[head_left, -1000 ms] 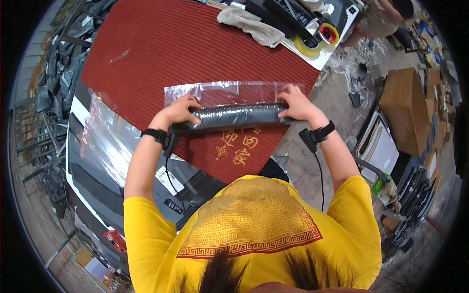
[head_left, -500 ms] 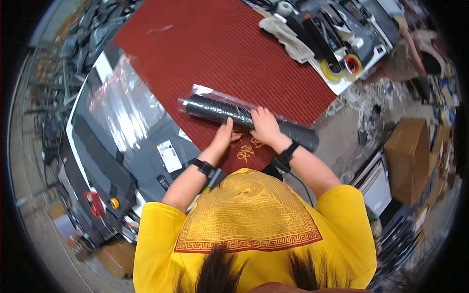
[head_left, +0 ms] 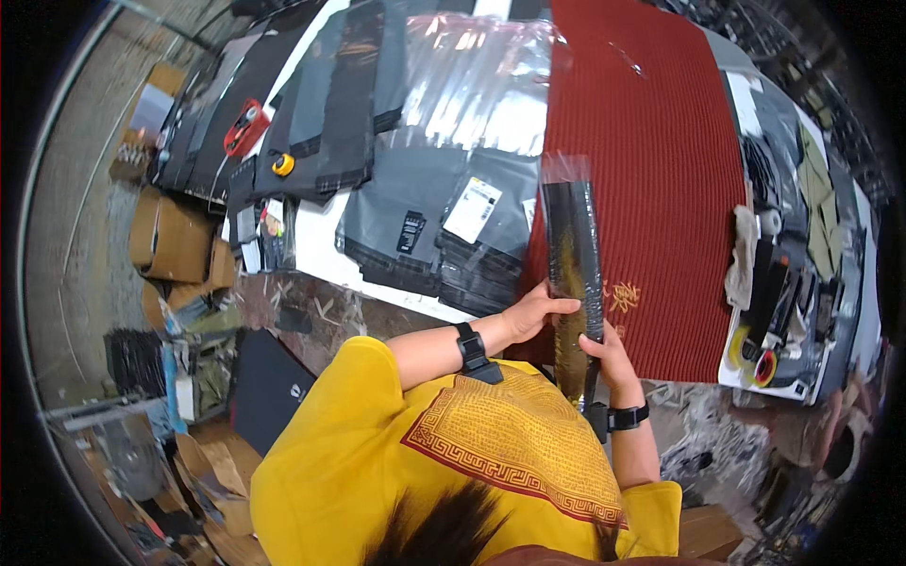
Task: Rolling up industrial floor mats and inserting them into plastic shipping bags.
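Observation:
A black roll in a clear plastic sleeve points away from me, its near end close to my shirt. My left hand is closed on the roll's left side, thumb across its top. Opposite it, slightly nearer to me, my right hand grips the right side with the thumb on top; its other fingers are mostly hidden. The sleeve's loose clear end sticks out past the roll's far end. Beneath and beyond lies a red ribbed mat with gold characters near its front edge.
Left of the mat lie grey plastic bags with a white label, and clear plastic sleeves. A red tool and a yellow round object lie farther left. Tape rolls and a white cloth sit at right.
My view has swung left. The roll has turned from lying crosswise to pointing away from me and come closer to my body. My hands now hold it from both sides.

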`<state>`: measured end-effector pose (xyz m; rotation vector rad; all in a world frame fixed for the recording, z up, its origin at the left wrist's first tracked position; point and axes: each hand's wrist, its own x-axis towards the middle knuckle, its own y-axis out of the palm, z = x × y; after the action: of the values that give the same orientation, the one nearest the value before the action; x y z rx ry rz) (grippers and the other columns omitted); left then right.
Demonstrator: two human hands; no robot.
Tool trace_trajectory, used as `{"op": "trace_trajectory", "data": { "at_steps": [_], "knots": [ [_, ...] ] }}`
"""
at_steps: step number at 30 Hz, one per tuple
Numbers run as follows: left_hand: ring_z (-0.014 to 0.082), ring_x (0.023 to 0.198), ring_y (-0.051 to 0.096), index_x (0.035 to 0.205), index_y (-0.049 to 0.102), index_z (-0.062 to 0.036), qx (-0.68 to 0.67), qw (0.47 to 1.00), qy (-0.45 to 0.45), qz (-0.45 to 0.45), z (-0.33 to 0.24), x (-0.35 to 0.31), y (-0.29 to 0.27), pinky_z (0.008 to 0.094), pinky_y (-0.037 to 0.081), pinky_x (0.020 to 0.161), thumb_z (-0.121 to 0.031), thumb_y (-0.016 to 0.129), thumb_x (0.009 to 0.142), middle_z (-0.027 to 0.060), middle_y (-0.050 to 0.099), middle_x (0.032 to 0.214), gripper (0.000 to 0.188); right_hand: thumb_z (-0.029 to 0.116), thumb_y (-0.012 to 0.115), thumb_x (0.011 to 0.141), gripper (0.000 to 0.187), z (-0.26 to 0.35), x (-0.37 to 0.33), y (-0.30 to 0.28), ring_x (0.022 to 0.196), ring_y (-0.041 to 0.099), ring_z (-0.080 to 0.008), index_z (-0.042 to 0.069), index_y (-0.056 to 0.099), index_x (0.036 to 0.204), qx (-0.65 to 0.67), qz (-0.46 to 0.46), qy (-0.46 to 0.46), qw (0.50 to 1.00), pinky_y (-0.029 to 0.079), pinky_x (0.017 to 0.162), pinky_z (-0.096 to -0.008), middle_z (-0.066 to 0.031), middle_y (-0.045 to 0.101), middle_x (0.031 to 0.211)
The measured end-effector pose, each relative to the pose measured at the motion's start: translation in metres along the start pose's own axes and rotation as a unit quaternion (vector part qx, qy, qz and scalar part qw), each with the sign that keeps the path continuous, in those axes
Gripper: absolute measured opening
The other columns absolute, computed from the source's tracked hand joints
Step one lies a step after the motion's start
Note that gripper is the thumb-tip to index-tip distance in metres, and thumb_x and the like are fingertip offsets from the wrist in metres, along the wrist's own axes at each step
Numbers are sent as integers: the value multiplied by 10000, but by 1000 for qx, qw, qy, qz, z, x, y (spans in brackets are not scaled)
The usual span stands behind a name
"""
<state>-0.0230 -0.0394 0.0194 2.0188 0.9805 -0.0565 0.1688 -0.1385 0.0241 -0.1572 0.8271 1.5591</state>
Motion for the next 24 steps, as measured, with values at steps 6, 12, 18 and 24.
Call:
{"op": "trace_trajectory", "data": {
  "at_steps": [6, 12, 18, 24],
  "knots": [
    [224, 1175, 606, 1363, 530, -8, 202, 978, 26, 39, -70, -61, -91, 371, 468, 1035, -124, 722, 897, 91, 648, 1265, 518, 109, 731, 890, 576, 7, 42, 98, 1096, 572, -162, -43, 474, 1383, -65, 7, -15, 998, 441, 986, -302, -79, 620, 1227],
    [408, 972, 652, 1016, 682, -30, 792, 583, 80, -161, -245, -122, -325, 482, 524, 855, -132, 622, 837, 209, 677, 1006, 215, 173, 788, 849, 564, -20, 94, 202, 1036, 599, -174, -62, 531, 1293, -253, -18, -72, 965, 471, 931, -323, -106, 655, 1131],
    [324, 1044, 588, 1050, 590, -52, 939, 300, 131, -107, -322, -109, -481, 428, 506, 848, -119, 626, 829, 108, 583, 1017, 234, 333, 799, 822, 611, -28, 153, 319, 976, 667, -319, -52, 576, 1242, -442, -40, -87, 892, 501, 877, -383, -227, 683, 1045],
    [304, 1005, 616, 1096, 626, -116, 848, 510, 148, -2, -352, -74, -542, 426, 505, 834, -93, 543, 895, 118, 597, 999, 218, 393, 766, 848, 598, -43, 211, 382, 900, 672, -325, -66, 598, 1193, -408, -43, -57, 910, 510, 827, -391, -228, 686, 976]
  ]
}}
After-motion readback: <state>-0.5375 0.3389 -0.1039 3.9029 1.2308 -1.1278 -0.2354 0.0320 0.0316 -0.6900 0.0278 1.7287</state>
